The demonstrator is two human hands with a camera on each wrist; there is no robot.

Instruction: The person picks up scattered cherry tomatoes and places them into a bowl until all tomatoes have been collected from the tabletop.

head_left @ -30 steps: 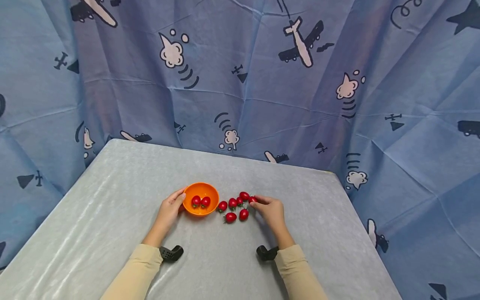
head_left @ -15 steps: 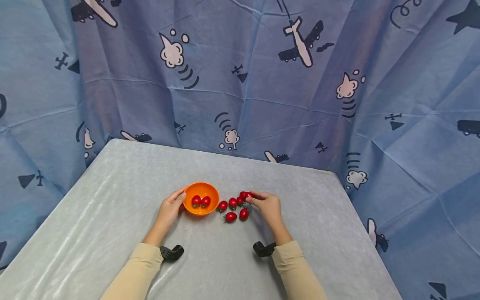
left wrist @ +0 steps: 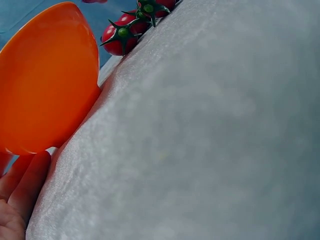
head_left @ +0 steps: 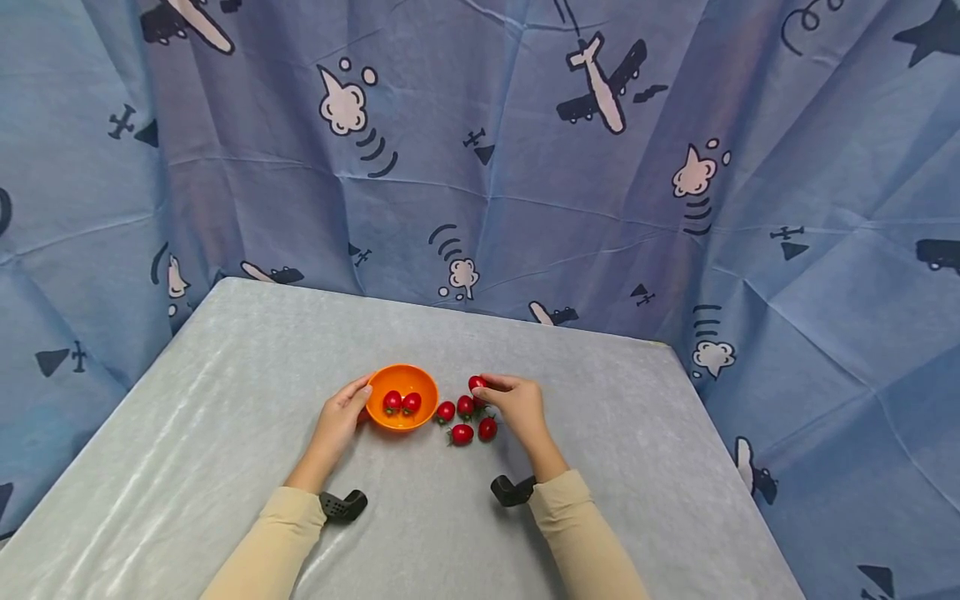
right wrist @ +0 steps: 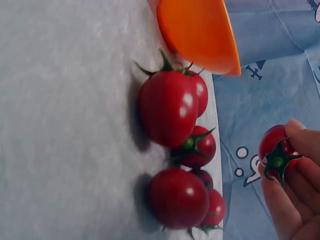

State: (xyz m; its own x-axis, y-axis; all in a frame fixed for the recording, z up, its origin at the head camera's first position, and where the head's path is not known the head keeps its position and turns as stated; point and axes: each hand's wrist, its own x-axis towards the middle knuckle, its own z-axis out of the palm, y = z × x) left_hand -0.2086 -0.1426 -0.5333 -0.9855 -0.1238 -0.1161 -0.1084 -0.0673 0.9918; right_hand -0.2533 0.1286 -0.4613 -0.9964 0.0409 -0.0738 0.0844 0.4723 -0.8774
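Looks like a makeshift filming booth; home, lab or office, can't tell. Blue cloth [head_left: 420, 108] hangs behind the table [head_left: 247, 375] & wraps round L & R sides, w/ folds & creases, screening off whatever's beyond. Its print, i.e. planes [head_left: 602, 92], puffs [head_left: 345, 108], etc., is kids'-rm. style. Table's pale grey, w/ slight sheen, close up to the cloth at its far edge. Wrist cams [head_left: 343, 506], black, L & R, pt. to a recording setup, as does the hung cloth.
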